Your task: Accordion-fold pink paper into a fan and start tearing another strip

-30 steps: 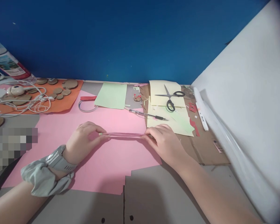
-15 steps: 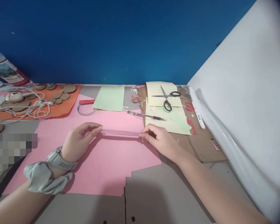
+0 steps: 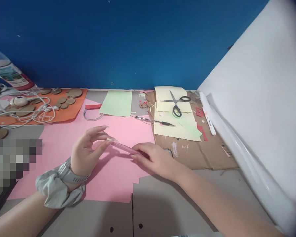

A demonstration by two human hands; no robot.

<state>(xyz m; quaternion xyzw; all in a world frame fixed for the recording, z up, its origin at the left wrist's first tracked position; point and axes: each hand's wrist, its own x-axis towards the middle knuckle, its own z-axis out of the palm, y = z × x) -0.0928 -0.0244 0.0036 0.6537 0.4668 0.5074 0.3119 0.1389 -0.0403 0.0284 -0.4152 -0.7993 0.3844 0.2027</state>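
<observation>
A clear plastic ruler lies slanted over a large pink paper sheet. My left hand, with a grey watch and a grey scrunchie on the wrist, pinches the ruler's upper left end between thumb and fingers. My right hand rests on the sheet and holds the ruler's lower right end with closed fingers.
Black scissors lie on yellow paper, with a pen and a white marker close by. A light green sheet, orange paper with cardboard discs, white cables, brown cardboard and a tilted white board surround the pink sheet.
The ruler went from level to slanted. My right hand moved left and toward me with its end; my left hand lifted its end slightly.
</observation>
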